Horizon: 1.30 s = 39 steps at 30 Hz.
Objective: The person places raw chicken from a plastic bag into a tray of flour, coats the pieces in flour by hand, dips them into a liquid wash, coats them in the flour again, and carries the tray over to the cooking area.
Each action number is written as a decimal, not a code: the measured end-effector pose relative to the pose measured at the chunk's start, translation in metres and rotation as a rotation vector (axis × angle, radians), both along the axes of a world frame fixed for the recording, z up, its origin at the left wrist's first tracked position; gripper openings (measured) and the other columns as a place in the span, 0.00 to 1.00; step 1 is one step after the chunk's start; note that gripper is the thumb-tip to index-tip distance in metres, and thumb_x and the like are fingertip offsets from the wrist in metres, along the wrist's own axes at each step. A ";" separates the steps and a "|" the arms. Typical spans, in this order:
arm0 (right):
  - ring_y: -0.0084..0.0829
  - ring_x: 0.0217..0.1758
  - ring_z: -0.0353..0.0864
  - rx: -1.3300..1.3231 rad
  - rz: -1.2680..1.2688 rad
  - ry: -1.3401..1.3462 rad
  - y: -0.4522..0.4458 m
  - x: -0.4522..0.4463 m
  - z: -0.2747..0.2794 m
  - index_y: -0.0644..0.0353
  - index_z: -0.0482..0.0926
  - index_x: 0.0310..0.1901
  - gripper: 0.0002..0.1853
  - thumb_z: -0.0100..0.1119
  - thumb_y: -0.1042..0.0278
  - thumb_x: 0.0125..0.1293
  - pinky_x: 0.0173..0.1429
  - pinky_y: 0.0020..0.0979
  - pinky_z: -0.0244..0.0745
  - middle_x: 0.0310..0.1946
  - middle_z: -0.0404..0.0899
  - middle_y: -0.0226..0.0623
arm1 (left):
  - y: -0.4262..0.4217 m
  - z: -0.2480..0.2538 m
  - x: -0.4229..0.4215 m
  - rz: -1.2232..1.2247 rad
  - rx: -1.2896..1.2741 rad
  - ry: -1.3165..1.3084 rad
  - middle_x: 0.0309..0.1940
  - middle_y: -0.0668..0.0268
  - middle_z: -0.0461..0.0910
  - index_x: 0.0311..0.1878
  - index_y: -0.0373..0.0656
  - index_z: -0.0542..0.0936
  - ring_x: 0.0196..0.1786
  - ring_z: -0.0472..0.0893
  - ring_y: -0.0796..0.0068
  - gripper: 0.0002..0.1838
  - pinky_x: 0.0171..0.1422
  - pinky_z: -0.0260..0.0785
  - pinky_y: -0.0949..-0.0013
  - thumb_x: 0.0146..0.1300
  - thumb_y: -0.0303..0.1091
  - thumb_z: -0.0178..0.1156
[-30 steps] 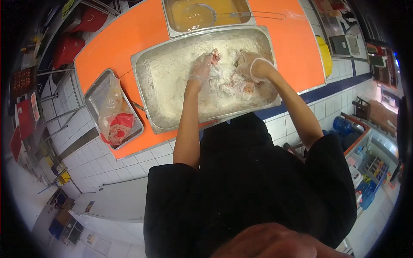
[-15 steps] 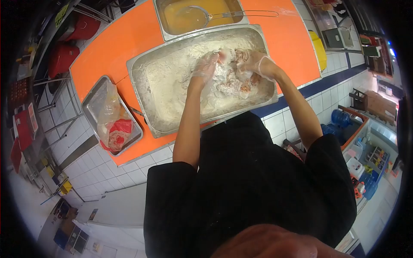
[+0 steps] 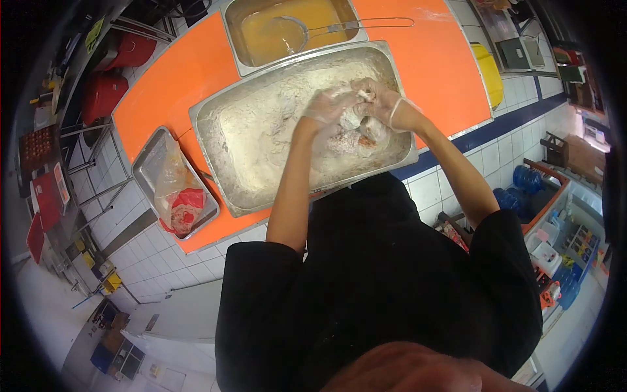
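A deep metal pan [image 3: 212,163] of white flour [image 3: 255,130] lies in front of me. Over its right side my left hand [image 3: 332,108] and my right hand [image 3: 382,103], both in clear plastic gloves, meet with fingers closed around a flour-coated piece of raw meat [image 3: 353,119], which looks like chicken. My left hand is a little blurred, and the gloves partly hide the piece. More floured pieces [image 3: 349,142] with reddish patches lie in the flour just below my hands.
Behind the pan stands a metal container [image 3: 238,49] of yellowish liquid, with a long-handled strainer [image 3: 336,27] across it. On the left, a metal tray [image 3: 145,171] holds a plastic bag [image 3: 175,179] with red print. All rest on an orange table [image 3: 176,85].
My left hand has moved right and slightly up to meet my right hand. The meat piece is now raised between them. The view has shifted slightly.
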State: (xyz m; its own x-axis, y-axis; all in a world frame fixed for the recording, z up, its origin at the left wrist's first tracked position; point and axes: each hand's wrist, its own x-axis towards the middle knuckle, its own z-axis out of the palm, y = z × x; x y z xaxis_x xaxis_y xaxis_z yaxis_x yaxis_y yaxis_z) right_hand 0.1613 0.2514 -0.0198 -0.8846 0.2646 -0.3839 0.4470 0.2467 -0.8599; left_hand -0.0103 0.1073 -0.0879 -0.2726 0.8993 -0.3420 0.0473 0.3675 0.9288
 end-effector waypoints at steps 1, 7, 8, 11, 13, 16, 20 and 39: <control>0.37 0.55 0.84 0.097 0.030 0.066 -0.001 0.003 0.001 0.49 0.72 0.71 0.23 0.56 0.71 0.76 0.60 0.39 0.79 0.63 0.80 0.48 | -0.005 0.002 -0.009 -0.006 -0.028 -0.075 0.49 0.49 0.88 0.58 0.38 0.84 0.51 0.87 0.59 0.32 0.58 0.77 0.61 0.67 0.59 0.65; 0.47 0.49 0.87 0.179 -0.104 0.120 -0.015 0.019 0.012 0.57 0.79 0.62 0.17 0.57 0.69 0.74 0.59 0.42 0.79 0.56 0.85 0.50 | 0.019 -0.038 -0.035 -0.137 -0.274 0.701 0.50 0.47 0.87 0.70 0.35 0.73 0.56 0.86 0.59 0.38 0.62 0.77 0.58 0.62 0.49 0.69; 0.48 0.49 0.87 0.181 -0.171 0.083 -0.016 0.019 0.012 0.58 0.80 0.61 0.16 0.57 0.68 0.75 0.58 0.43 0.79 0.54 0.85 0.51 | 0.026 -0.034 -0.030 -0.278 -0.369 0.824 0.52 0.44 0.86 0.70 0.34 0.73 0.58 0.86 0.54 0.40 0.63 0.77 0.56 0.61 0.51 0.69; 0.53 0.50 0.86 0.366 -0.188 0.020 -0.017 0.019 0.019 0.60 0.80 0.60 0.15 0.56 0.68 0.75 0.56 0.45 0.78 0.48 0.86 0.53 | 0.047 -0.016 -0.019 -0.363 -0.474 0.748 0.58 0.40 0.83 0.68 0.33 0.75 0.61 0.83 0.45 0.42 0.66 0.75 0.52 0.59 0.57 0.65; 0.55 0.50 0.85 0.459 -0.191 0.036 -0.017 0.018 0.023 0.62 0.80 0.59 0.15 0.56 0.68 0.75 0.55 0.46 0.78 0.45 0.86 0.55 | 0.049 -0.011 -0.014 -0.391 -0.502 0.728 0.58 0.40 0.83 0.66 0.33 0.77 0.60 0.83 0.45 0.39 0.66 0.76 0.52 0.60 0.56 0.64; 0.55 0.48 0.85 0.435 -0.257 0.098 -0.014 0.016 0.022 0.62 0.80 0.57 0.14 0.56 0.67 0.75 0.53 0.46 0.78 0.43 0.85 0.56 | 0.046 -0.014 -0.022 -0.240 -0.496 0.599 0.57 0.39 0.83 0.62 0.33 0.80 0.61 0.83 0.47 0.35 0.64 0.77 0.53 0.60 0.53 0.66; 0.55 0.49 0.85 0.346 -0.293 0.003 -0.009 0.024 0.008 0.63 0.80 0.54 0.14 0.57 0.64 0.74 0.54 0.46 0.78 0.41 0.85 0.56 | 0.033 -0.039 -0.036 0.031 -0.495 0.136 0.57 0.36 0.82 0.62 0.30 0.80 0.62 0.83 0.46 0.36 0.66 0.75 0.54 0.61 0.53 0.66; 0.60 0.46 0.84 0.151 -0.237 -0.039 -0.014 -0.021 -0.005 0.52 0.74 0.67 0.23 0.61 0.65 0.71 0.55 0.48 0.78 0.40 0.85 0.55 | 0.008 0.026 0.025 0.388 0.080 0.255 0.45 0.57 0.87 0.57 0.36 0.80 0.44 0.85 0.68 0.26 0.52 0.79 0.64 0.64 0.43 0.73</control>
